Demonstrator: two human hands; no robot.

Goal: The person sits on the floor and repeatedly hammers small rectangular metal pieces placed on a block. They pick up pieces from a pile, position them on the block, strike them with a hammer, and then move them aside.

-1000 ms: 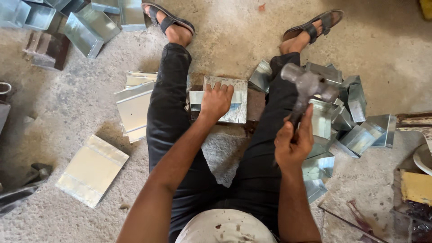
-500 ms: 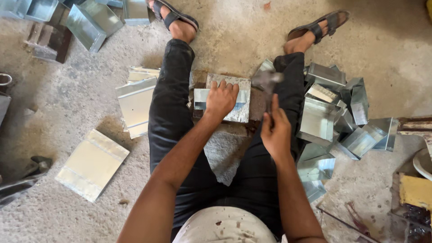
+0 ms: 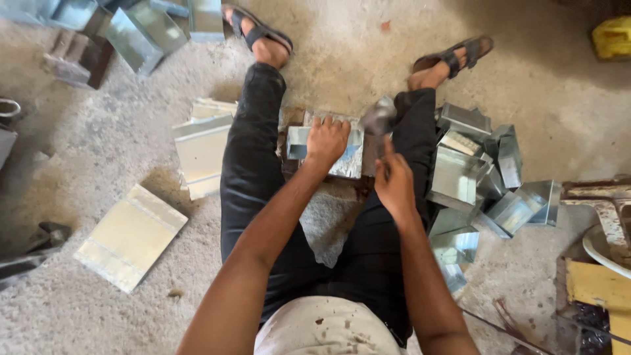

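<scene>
I sit on the floor with my legs spread. Between my legs a bent piece of shiny sheet metal [image 3: 348, 158] lies on a dark block. My left hand [image 3: 325, 141] presses down on top of it with the fingers spread over its far edge. My right hand [image 3: 393, 181] grips the handle of a hammer, and the blurred hammer head [image 3: 379, 117] is at the right end of the sheet metal piece.
A pile of folded sheet metal boxes [image 3: 476, 174] lies by my right leg. Flat folded sheets lie left of my left leg [image 3: 200, 148] and further left [image 3: 128, 238]. More metal boxes [image 3: 141, 26] sit at the top left. A yellow object [image 3: 611, 36] is at the top right.
My right hand has swung the hammer down from raised at the right to the right end of the sheet metal piece. My left hand has stayed on the piece.
</scene>
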